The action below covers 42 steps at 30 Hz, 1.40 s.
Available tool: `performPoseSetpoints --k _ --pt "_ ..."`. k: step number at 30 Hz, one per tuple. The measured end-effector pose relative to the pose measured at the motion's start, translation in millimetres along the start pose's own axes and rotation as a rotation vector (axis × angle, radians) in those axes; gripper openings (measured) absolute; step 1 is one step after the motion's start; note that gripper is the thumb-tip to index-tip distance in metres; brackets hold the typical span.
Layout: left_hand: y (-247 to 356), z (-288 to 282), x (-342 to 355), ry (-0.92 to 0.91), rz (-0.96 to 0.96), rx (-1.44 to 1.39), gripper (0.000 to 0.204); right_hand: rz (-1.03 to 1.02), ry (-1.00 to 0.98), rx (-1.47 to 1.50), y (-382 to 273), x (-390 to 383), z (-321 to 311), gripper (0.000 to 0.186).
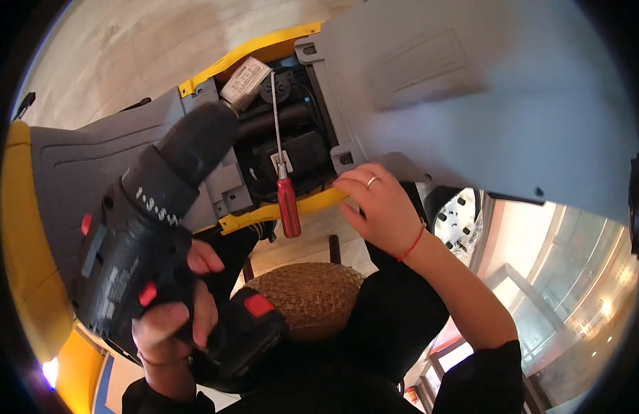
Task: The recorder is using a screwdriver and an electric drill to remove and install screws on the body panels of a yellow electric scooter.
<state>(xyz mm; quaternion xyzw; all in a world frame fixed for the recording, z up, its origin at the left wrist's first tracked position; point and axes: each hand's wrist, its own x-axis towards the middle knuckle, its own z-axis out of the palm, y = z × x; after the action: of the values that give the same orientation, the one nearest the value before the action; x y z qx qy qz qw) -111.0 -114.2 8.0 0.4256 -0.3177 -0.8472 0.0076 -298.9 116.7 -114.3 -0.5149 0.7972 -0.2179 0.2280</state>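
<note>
My left hand [174,317] is wrapped round the handle of a black cordless drill [150,200] with red buttons. The drill's nose reaches up over the left edge of an open compartment [247,169] in a grey and yellow machine body. Across that compartment lies a screwdriver [287,203], its red handle toward me and its long shaft pointing away. My right hand [381,207], with a ring on one finger, is at the compartment's near right corner by the yellow trim [305,205]. Its fingers are loosely bent and apart from the thumb, with nothing seen in them.
Inside the compartment are black parts, cables and a white labelled block [246,79]. A large grey panel [430,90] extends to the right, and a grey ribbed section [105,145] to the left. Below me is a woven round stool seat [302,293]. A white wheel [456,219] shows at right.
</note>
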Motion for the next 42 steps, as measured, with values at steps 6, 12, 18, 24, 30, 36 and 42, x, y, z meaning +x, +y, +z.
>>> performPoseSetpoints --k 6,12,18,24,30,36,42 --pt "1 -10 1 0.161 -0.080 -0.023 0.059 0.046 -0.161 0.222 -45 29 21 0.041" --pt "5 -33 1 0.191 -0.090 -0.141 0.055 0.243 -0.202 0.314 -101 40 50 0.048" --pt "11 -81 18 -0.350 -0.063 -0.008 0.050 0.177 -0.249 0.226 -97 40 39 0.050" --pt "3 -82 12 -0.330 0.104 -0.039 0.051 0.220 -0.317 -0.033 -56 41 11 0.045" --pt "17 -88 35 -0.507 -0.032 0.086 0.048 0.236 -0.360 -0.110 -53 47 18 0.033" --pt "6 -63 11 -0.250 0.117 -0.109 0.040 0.251 -0.370 -0.105 -54 48 20 0.029" --pt "14 -43 1 0.065 -0.016 -0.045 0.047 0.266 -0.321 -0.157 -59 46 28 0.032"
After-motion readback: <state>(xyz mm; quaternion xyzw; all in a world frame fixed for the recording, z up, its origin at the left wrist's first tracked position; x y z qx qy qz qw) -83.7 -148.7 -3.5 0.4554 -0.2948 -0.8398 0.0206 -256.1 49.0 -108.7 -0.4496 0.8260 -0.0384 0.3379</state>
